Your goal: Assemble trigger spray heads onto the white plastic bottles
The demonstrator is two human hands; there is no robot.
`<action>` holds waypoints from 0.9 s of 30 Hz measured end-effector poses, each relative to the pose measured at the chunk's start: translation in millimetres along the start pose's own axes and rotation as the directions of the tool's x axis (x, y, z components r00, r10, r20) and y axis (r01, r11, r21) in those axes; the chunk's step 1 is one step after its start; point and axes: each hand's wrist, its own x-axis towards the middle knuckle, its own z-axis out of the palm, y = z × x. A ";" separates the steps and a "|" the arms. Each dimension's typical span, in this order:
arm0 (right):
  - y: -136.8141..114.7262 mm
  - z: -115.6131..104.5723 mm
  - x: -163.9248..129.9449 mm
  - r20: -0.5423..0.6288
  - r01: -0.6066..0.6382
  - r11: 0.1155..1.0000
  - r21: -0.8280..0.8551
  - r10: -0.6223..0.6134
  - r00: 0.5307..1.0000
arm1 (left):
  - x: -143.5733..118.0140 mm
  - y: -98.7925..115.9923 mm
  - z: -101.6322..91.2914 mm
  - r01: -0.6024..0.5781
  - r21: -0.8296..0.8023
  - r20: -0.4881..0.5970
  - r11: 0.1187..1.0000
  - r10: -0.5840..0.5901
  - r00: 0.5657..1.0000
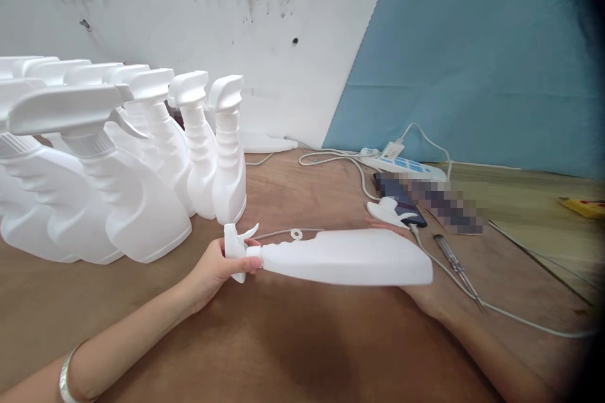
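Note:
A white plastic spray bottle (350, 258) lies sideways in front of me, its neck pointing left. My left hand (222, 267) is closed round the white trigger sprayer (234, 245) at the neck, thumb on the collar. Sprayer and neck meet; how tightly they join I cannot tell. My right hand (420, 296) is behind the bottle's body, gripping it near the base, with most of its fingers hidden. Just beyond the bottle are a small white ring (296, 234) and a thin tube (274, 233). Another trigger sprayer (390, 211) lies past the bottle's base.
Several white spray bottles with sprayers fitted (146, 201) stand upright in rows at left. At right are a phone (401, 201), a screwdriver (456, 267), a white cable (529, 325) and a power strip (411, 167). A yellow object (583, 206) sits farther right.

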 end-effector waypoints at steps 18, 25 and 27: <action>19.7 6.1 -9.5 -0.006 -0.174 0.980 0.094 0.175 0.985 | -7.8 -1.7 5.5 -0.141 0.228 -0.006 0.963 0.146 0.989; 6.8 8.1 -4.8 -0.019 -0.225 0.955 0.193 0.233 0.972 | -11.6 -3.6 6.4 -0.197 0.271 0.011 0.942 0.201 0.979; 4.9 8.7 -4.4 -0.010 -0.251 0.945 0.209 0.259 0.966 | -11.6 -4.2 5.9 -0.231 0.295 0.027 0.927 0.233 0.972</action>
